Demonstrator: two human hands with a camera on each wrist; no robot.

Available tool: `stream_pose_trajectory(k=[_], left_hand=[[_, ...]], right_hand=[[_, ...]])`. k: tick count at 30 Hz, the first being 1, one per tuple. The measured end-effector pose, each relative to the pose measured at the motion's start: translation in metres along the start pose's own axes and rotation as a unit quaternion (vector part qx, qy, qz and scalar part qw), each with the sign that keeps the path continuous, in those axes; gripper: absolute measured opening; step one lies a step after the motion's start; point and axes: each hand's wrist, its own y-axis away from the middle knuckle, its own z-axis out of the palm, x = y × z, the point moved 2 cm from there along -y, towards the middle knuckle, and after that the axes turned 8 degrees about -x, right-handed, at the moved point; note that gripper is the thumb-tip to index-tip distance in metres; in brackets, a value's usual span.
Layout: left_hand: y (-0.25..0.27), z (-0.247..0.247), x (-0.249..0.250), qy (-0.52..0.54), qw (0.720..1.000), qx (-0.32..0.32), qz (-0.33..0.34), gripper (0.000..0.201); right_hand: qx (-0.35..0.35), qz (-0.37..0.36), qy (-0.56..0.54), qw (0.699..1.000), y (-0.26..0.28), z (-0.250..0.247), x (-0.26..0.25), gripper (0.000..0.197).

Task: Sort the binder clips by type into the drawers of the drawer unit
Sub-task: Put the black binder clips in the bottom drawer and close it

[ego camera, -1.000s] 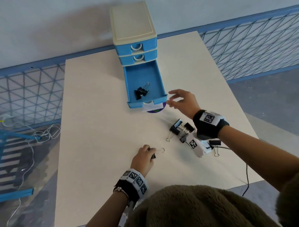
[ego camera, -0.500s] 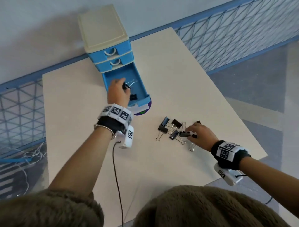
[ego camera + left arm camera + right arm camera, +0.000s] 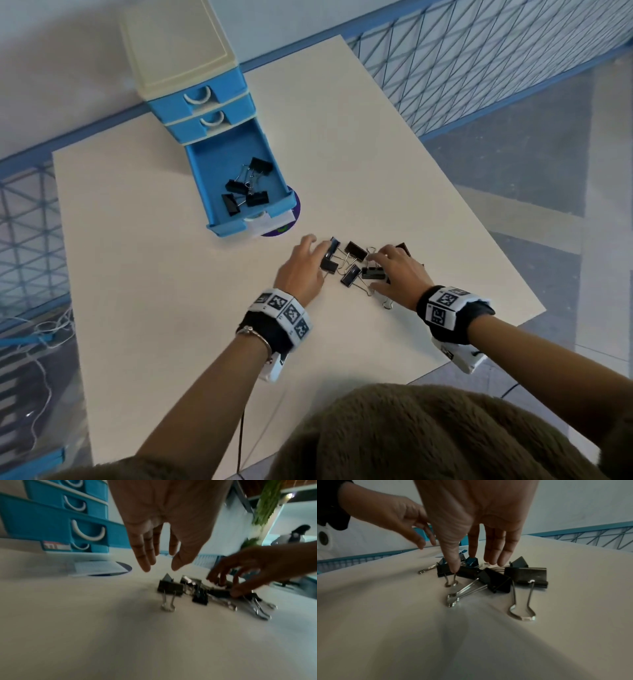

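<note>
A pile of black binder clips (image 3: pixel 354 265) lies on the table near the front right. My left hand (image 3: pixel 318 246) hovers over the pile's left side with straight, spread fingers and holds nothing; the left wrist view shows it (image 3: pixel 159 568) just above a clip (image 3: pixel 169 589). At the pile's right side, my right hand (image 3: pixel 376 272) pinches a small clip (image 3: pixel 373 273) between thumb and index finger, still on the table. Its thumb tip (image 3: pixel 453 566) presses that clip (image 3: pixel 444 570). The blue drawer unit (image 3: pixel 178 68) has its bottom drawer (image 3: pixel 274 178) pulled out, with several clips inside.
The two upper drawers (image 3: pixel 202 102) are closed. A white label and a purple disc (image 3: pixel 284 228) lie under the open drawer's front. The table's right edge (image 3: pixel 486 240) is close to the pile, and a blue mesh fence (image 3: pixel 479 68) runs behind the table.
My left hand has left the open drawer, where a clip now lies extra, and come back down to the pile. The right hand stayed on the pile.
</note>
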Motion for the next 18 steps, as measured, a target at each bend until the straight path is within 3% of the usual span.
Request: stream_pose_trajectory(k=[4, 9, 13, 18], left_hand=[[-0.016, 0.018, 0.003, -0.086, 0.994, -0.054, -0.030, 0.071], [-0.041, 0.016, 0.004, -0.131, 0.985, -0.109, -0.024, 0.077], [-0.046, 0.016, 0.001, -0.121, 0.984, -0.126, -0.031, 0.066], [-0.030, 0.020, -0.014, -0.041, 0.993, -0.083, -0.077, 0.044]], right_hand=[[0.004, -0.011, 0.046, 0.999, -0.010, -0.002, -0.013, 0.069], [-0.006, -0.006, 0.117, 0.993, -0.021, 0.004, -0.029, 0.072], [-0.014, 0.012, 0.121, 0.992, -0.026, 0.010, -0.037, 0.072], [-0.018, 0.011, 0.081, 0.996, -0.031, 0.013, -0.041, 0.057]])
